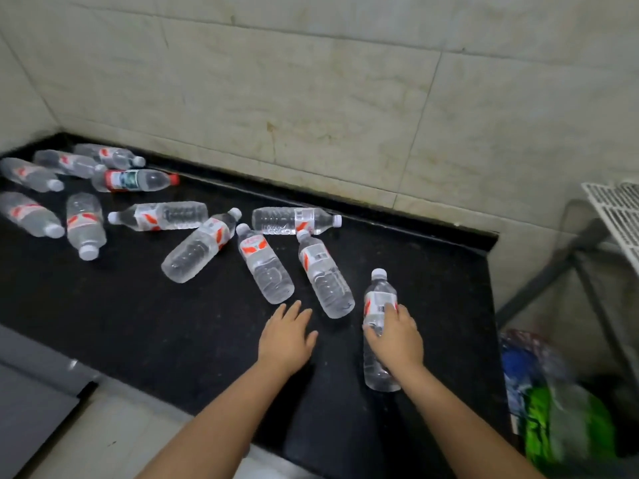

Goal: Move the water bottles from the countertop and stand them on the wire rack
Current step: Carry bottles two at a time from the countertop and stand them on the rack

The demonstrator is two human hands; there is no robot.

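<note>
12 clear water bottles (193, 246) are lying on their sides across a black table (138, 323): 11 carrying white labels with red marks and white caps, 1 carrying a red label and red cap (135, 180). No writing is readable. The left hand (285, 337) is hovering with fingers spread, holding nothing. The right hand (394, 337) is wrapping around the nearest bottle (378, 299), barcode showing. A white wire rack (615, 212) is standing at far right.

Your left hand (285, 340) and right hand (397, 340) are both bare, with nothing on the fingers (294, 312): you wear no rings and no gloves. Back from the fingers, your wrists carry no watch or band. Your forearms run uncovered to the picture's lower edge, with no sleeve in view.
</note>
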